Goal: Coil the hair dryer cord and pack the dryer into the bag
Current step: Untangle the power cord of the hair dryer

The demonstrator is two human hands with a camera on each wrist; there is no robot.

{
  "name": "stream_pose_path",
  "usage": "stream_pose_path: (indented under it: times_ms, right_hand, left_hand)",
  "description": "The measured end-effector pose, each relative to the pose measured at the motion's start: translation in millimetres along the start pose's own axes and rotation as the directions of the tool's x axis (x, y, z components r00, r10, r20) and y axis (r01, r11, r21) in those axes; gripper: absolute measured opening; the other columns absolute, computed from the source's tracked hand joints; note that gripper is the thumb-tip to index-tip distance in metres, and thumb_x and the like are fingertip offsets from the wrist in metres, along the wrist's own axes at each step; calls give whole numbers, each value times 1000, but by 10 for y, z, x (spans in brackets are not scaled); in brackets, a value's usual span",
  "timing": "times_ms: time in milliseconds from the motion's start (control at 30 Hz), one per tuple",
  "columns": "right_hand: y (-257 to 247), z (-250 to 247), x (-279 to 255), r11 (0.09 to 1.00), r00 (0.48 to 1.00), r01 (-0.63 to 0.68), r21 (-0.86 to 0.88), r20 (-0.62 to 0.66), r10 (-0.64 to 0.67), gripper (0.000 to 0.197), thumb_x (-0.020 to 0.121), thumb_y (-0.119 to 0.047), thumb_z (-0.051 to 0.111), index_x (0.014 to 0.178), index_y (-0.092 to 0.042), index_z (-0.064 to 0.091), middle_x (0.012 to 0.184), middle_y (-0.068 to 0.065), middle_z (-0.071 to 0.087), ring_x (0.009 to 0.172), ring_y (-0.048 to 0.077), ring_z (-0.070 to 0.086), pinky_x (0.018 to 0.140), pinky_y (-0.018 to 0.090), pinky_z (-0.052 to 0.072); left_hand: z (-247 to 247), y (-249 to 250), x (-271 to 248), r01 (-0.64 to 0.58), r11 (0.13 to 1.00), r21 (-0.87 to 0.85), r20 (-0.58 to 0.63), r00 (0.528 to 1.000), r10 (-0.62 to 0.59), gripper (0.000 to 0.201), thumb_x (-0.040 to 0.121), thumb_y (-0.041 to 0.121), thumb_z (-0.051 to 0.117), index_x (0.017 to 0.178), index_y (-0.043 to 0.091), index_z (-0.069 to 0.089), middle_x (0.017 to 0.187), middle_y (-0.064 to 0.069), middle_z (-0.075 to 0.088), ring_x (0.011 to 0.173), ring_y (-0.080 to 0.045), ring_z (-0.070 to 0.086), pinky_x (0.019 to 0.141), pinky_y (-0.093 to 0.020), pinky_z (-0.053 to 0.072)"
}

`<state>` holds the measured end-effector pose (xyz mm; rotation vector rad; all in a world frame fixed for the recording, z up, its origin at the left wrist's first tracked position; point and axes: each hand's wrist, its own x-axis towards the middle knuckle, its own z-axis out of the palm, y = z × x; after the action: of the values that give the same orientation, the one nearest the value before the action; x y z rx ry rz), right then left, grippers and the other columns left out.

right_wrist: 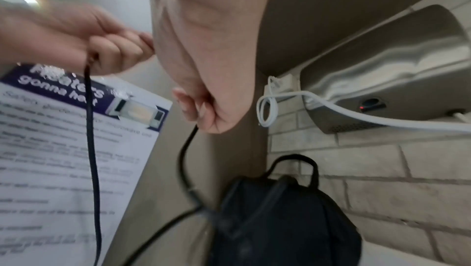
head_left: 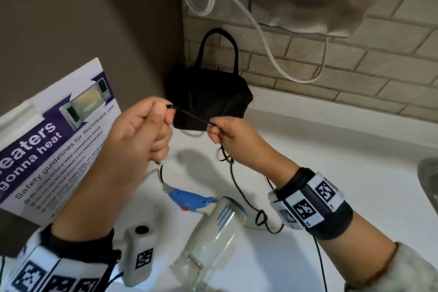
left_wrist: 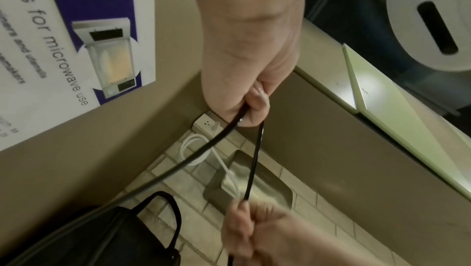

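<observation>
Coiling's underway: cord (head_left: 189, 115) is pinched taut by both hands' fingers (head_left: 166, 114); kinks probably get smoothed next.

cord (head_left: 239, 187) black | bag (head_left: 208, 99) black | dryer (head_left: 213, 227) cream, blue handle | poster (head_left: 47, 140) purple-white | wristbands (head_left: 310, 204) black-white checks

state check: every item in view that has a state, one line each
left hand: pinches the cord
right hand: pinches the cord
cord: short span taut between the hands, rest loose and kinked on the counter
hair dryer: lying on the counter, not packed
bag: upright in the corner, handle up
white cable: hanging on the wall, partly looped
</observation>
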<state>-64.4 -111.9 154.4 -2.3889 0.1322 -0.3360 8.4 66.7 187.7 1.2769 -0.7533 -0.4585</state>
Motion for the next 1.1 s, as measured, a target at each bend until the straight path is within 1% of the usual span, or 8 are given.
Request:
stream_pose_path:
  times_ms: [200,300,367,467,700,833,967,1100]
  right_hand:
    - [259,66,-79,970,978,-185,-157,71,198,33,77,13,38,67,-17,47,68,-4,52,63,11,46,59,13,33]
    - [192,82,-131,908,959,-248,-338,48,279,25,82,4,42,78,-16,57,83,5,61,79,25,56,65,25,35]
    - [74,111,-162,865,956,-243,-438,41,289,24,85,-1,43,92,-13,62,93,9,64,88,27,58,67,30,37]
    - [-36,191,-188,811,971,-179,-557,30,236,28,87,-3,45,105,-14,63,103,8,66,98,28,58,69,31,40]
    - [26,105,-364,952,987,-65,-298,-157,18,22,95,-20,51,113,-18,63,105,4,57,87,18,60,72,23,41]
    - [181,-114,-470,967,791,-151,204,-562,241,30,97,-23,48,127,-23,51,112,2,51,92,5,55,80,21,45]
    - [326,17,-583,693,789,-542,475,5,614,62,92,-64,29,142,-28,32,130,-3,56,121,14,50,105,35,39]
    - [343,205,-732,516,826,-563,646,427,368,58,93,-58,23,124,-22,56,90,-3,71,108,16,63,102,35,42]
  left_hand:
    - [-299,-27,-83,9,982,187,-73,997,5,31,100,22,37,75,18,55,47,9,37,41,-5,32,40,-17,29]
    - [-433,-262,-61,-28,472,881,-34,992,122,36,90,30,31,100,17,62,76,2,61,70,-19,56,62,-28,47]
    - [-329,-426,-106,-49,79,996,40,993,109,49,84,37,39,119,9,58,89,-12,62,82,-36,59,77,-47,46]
    - [0,-651,-184,-174,-127,976,182,982,53,75,74,59,53,130,9,54,91,-9,61,85,-32,60,90,-51,36]
    - [189,-730,-56,-215,394,894,174,975,137,30,75,26,42,93,20,64,75,-4,65,67,-25,60,64,-29,39]
    - [-11,-779,-52,-7,686,727,-88,991,103,27,92,20,41,82,28,65,67,4,58,59,-9,51,54,-18,38]
    - [-35,-819,-7,108,846,523,-228,973,17,32,97,12,46,76,26,66,67,9,59,47,-4,45,43,-9,34]
    - [-65,-807,-15,82,883,462,-327,941,84,35,97,13,47,76,32,67,66,11,60,48,-6,42,45,-9,32]
